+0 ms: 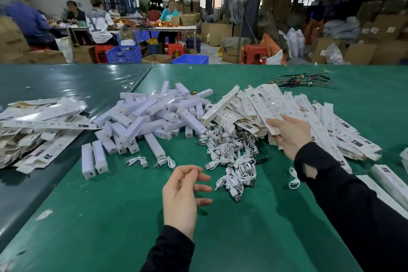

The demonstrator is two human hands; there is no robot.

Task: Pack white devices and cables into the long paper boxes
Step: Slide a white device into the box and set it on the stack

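- On the green desk point(99, 216) we see flat paper boxes point(309, 121) piled right; white devices point(154, 117) centre; cables point(231, 157) between
- Our right hand point(289, 134) reaches forward, pinching one box's end
- Our left hand point(183, 196) hovers, fingers loose, empty

A packing warehouse: stacked cartons point(364, 48), crates point(123, 53), workers' tables point(176, 27).

I count two heaps of flat long white paper boxes point(287, 117), at left and right; one pile of white rectangular plastic devices point(154, 112), too many to number; one tangle of white cables point(231, 157); three red plastic stools point(254, 53).
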